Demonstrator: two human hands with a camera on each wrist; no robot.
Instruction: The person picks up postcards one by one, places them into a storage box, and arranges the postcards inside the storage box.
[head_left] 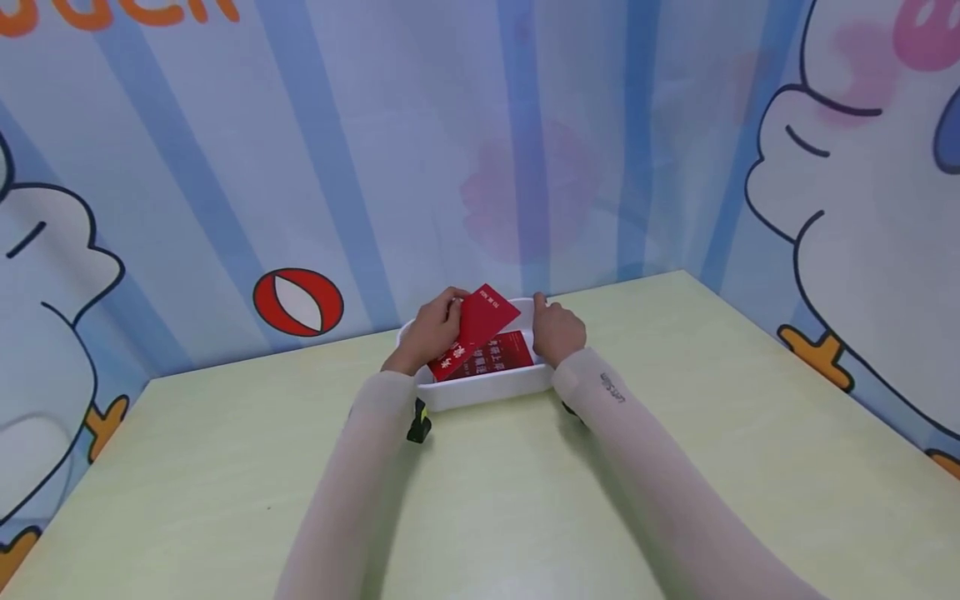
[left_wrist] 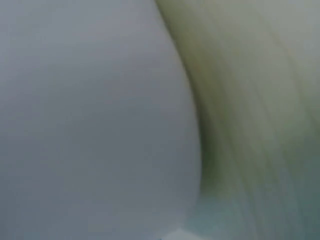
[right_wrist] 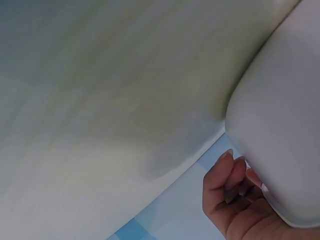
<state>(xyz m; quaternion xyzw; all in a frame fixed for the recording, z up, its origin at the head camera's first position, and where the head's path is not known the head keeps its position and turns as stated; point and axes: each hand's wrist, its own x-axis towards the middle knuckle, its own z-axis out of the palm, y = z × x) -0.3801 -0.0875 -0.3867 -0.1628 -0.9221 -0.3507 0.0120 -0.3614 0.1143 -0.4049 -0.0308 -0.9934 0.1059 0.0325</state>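
Note:
My left hand [head_left: 432, 331] pinches a red card [head_left: 486, 315] with white writing, holding it at a slant over a white plastic tray [head_left: 491, 388]. Inside the tray lies another red card [head_left: 512, 350] with white characters, partly covered by the held one. At the tray's right end, my right hand [head_left: 558, 330] grips the rim, thumb on top. Seen from the right wrist, the fingers of that hand [right_wrist: 245, 200] curl under the edge of the white tray [right_wrist: 280, 120]. The left wrist view has only the tray's smooth outer wall [left_wrist: 95, 120] and the tabletop, with the left hand out of sight.
The tray stands on a pale yellow table [head_left: 480, 508], near its back edge. Behind rises a blue-and-white striped backdrop [head_left: 420, 150] with cartoon figures. Black wrist gear [head_left: 419, 422] hangs beneath the left wrist.

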